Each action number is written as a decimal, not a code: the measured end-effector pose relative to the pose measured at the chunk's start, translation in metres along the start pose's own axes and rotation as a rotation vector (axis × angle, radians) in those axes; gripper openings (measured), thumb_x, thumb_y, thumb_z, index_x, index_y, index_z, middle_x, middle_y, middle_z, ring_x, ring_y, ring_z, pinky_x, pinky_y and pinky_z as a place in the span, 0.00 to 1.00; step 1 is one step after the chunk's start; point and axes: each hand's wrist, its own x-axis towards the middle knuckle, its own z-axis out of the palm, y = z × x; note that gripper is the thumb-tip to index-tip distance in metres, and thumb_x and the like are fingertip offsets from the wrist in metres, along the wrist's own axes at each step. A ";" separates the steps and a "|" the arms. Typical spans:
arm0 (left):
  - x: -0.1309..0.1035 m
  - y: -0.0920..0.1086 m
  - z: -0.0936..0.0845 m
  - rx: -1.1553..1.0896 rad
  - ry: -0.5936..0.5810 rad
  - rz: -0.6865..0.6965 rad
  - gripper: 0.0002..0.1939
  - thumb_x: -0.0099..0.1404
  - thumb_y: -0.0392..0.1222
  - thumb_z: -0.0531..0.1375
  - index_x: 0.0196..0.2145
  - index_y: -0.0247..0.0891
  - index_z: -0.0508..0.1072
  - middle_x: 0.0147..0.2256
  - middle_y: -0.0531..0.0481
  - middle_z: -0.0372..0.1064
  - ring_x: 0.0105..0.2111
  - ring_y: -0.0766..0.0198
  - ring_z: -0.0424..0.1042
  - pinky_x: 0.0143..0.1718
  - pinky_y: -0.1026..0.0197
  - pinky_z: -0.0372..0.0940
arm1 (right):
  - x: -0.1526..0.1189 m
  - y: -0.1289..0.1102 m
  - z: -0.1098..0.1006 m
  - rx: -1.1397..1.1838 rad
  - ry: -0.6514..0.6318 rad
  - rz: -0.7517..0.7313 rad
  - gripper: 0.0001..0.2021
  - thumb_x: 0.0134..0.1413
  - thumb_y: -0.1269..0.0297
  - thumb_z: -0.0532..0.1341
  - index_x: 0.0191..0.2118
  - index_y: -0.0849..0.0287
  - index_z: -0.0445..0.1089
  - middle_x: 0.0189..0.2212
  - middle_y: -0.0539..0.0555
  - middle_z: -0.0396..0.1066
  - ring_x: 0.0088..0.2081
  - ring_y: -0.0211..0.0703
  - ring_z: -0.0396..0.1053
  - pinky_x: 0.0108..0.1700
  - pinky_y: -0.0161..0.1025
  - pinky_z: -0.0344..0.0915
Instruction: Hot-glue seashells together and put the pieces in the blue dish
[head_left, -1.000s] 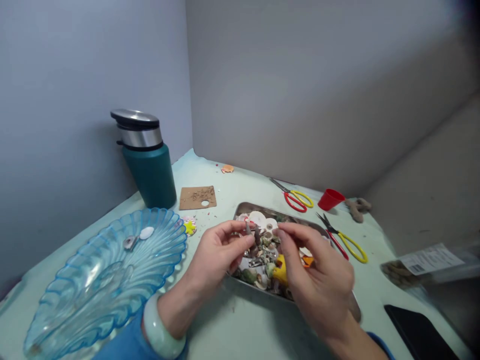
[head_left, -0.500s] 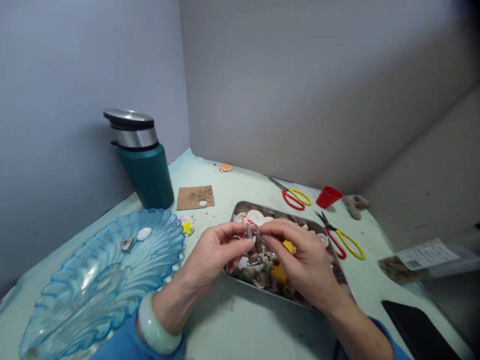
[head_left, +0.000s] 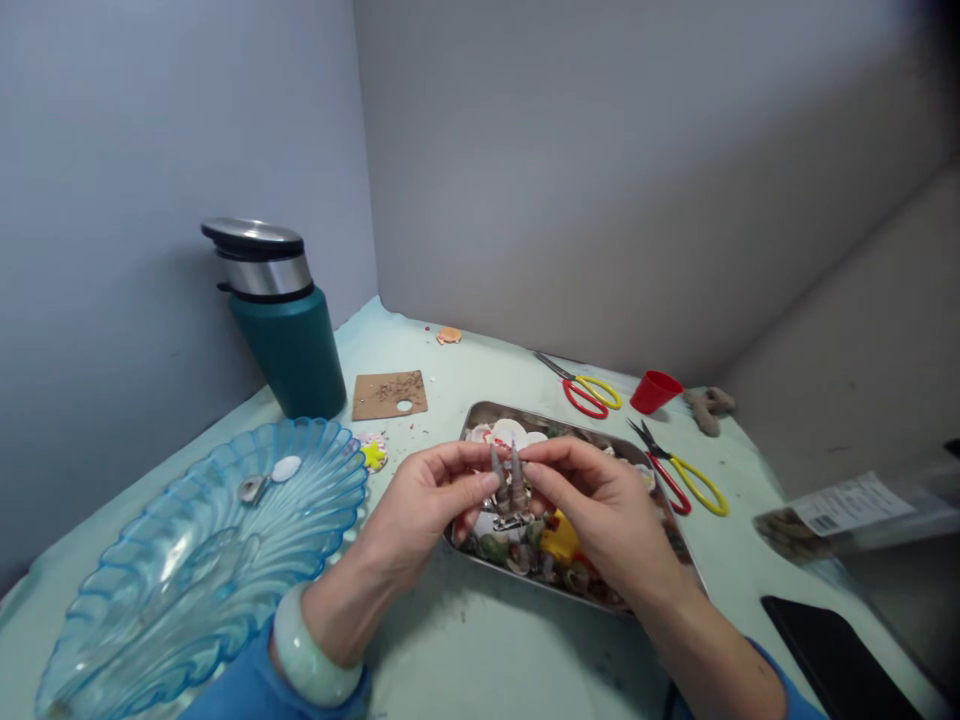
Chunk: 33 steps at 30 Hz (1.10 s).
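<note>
Two slim, pointed spiral seashells stand side by side, tips up, between my hands. My left hand point(head_left: 442, 495) pinches the left spiral seashell point(head_left: 499, 483) between thumb and fingers. The right spiral seashell point(head_left: 517, 485) is in the fingertips of my right hand point(head_left: 600, 500). Both hands are just above a metal tray point(head_left: 517, 572) filled with shells and small pieces. Among them are pale flat discs point(head_left: 510, 433) and a yellow piece point(head_left: 559, 540). My right hand hides part of the tray's contents.
Left is a blue scalloped glass dish point(head_left: 142, 560) holding a few small pieces; behind it stands a teal bottle point(head_left: 289, 350). Cardboard point(head_left: 386, 396) lies beyond. Two pairs of scissors point(head_left: 585, 393), a red cup point(head_left: 655, 391), a plastic bag point(head_left: 855, 515) and a black flat object point(head_left: 832, 650) are right.
My right hand has shifted slightly, and the two seashells now show more fully and stand more upright. The view has moved slightly; the things on the table are unmoved.
</note>
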 end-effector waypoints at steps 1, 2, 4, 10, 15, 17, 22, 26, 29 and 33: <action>0.000 0.000 0.000 0.003 -0.001 0.001 0.13 0.56 0.42 0.66 0.39 0.33 0.78 0.19 0.56 0.63 0.16 0.76 0.56 0.18 0.70 0.52 | 0.000 0.000 0.000 0.044 -0.006 0.034 0.04 0.51 0.66 0.64 0.32 0.59 0.75 0.22 0.47 0.70 0.21 0.33 0.66 0.24 0.31 0.67; 0.000 0.000 0.000 0.007 -0.001 0.000 0.13 0.56 0.42 0.66 0.39 0.33 0.78 0.19 0.56 0.63 0.16 0.76 0.56 0.18 0.70 0.52 | 0.001 0.000 0.001 0.081 -0.013 0.067 0.04 0.50 0.65 0.65 0.32 0.59 0.75 0.20 0.46 0.69 0.20 0.32 0.65 0.23 0.31 0.66; 0.000 0.000 0.000 0.015 0.004 -0.003 0.14 0.56 0.42 0.66 0.39 0.33 0.78 0.19 0.56 0.63 0.17 0.76 0.56 0.18 0.70 0.53 | 0.002 0.001 0.001 0.137 -0.019 0.131 0.04 0.49 0.65 0.66 0.31 0.59 0.75 0.19 0.45 0.67 0.20 0.31 0.64 0.23 0.29 0.64; 0.001 0.002 0.002 0.076 0.048 0.013 0.15 0.55 0.42 0.66 0.39 0.32 0.76 0.21 0.55 0.65 0.17 0.75 0.56 0.18 0.69 0.52 | 0.002 0.003 -0.001 0.140 -0.026 0.194 0.05 0.49 0.64 0.67 0.32 0.59 0.75 0.24 0.46 0.70 0.23 0.31 0.64 0.27 0.29 0.64; 0.001 0.003 0.003 0.160 0.081 0.020 0.14 0.54 0.42 0.66 0.37 0.32 0.74 0.19 0.57 0.62 0.16 0.74 0.56 0.17 0.68 0.51 | 0.002 0.003 -0.002 0.046 -0.044 0.146 0.04 0.49 0.64 0.66 0.32 0.58 0.75 0.28 0.49 0.72 0.27 0.35 0.66 0.31 0.32 0.66; 0.001 0.002 0.004 0.176 0.084 0.031 0.13 0.54 0.42 0.65 0.37 0.33 0.74 0.20 0.57 0.62 0.16 0.74 0.56 0.17 0.68 0.51 | 0.002 0.003 -0.002 0.027 -0.051 0.141 0.04 0.49 0.65 0.66 0.33 0.58 0.75 0.29 0.50 0.73 0.29 0.36 0.67 0.32 0.33 0.66; 0.000 0.004 0.006 0.189 0.101 0.053 0.11 0.54 0.41 0.65 0.35 0.35 0.73 0.21 0.57 0.63 0.16 0.75 0.55 0.16 0.69 0.50 | 0.002 0.004 -0.002 0.001 -0.049 0.150 0.05 0.49 0.64 0.65 0.33 0.58 0.75 0.29 0.50 0.74 0.29 0.36 0.67 0.32 0.33 0.66; -0.001 0.006 0.008 0.200 0.109 0.057 0.10 0.53 0.41 0.64 0.33 0.35 0.72 0.21 0.57 0.63 0.16 0.74 0.56 0.16 0.69 0.50 | 0.002 0.005 -0.002 -0.007 -0.047 0.171 0.06 0.49 0.64 0.65 0.34 0.59 0.75 0.27 0.49 0.73 0.27 0.34 0.65 0.28 0.31 0.63; -0.001 0.006 0.008 0.240 0.114 0.047 0.09 0.53 0.40 0.64 0.32 0.35 0.71 0.20 0.58 0.62 0.17 0.74 0.57 0.17 0.69 0.51 | 0.002 0.004 -0.001 -0.008 -0.053 0.182 0.06 0.49 0.64 0.65 0.34 0.59 0.75 0.27 0.49 0.73 0.27 0.34 0.65 0.28 0.31 0.63; -0.001 0.003 0.007 0.290 0.119 0.070 0.09 0.54 0.39 0.63 0.34 0.35 0.71 0.19 0.59 0.61 0.17 0.73 0.57 0.18 0.69 0.51 | 0.002 0.002 0.000 -0.034 -0.053 0.185 0.06 0.48 0.64 0.65 0.34 0.59 0.76 0.28 0.50 0.74 0.28 0.35 0.66 0.30 0.32 0.64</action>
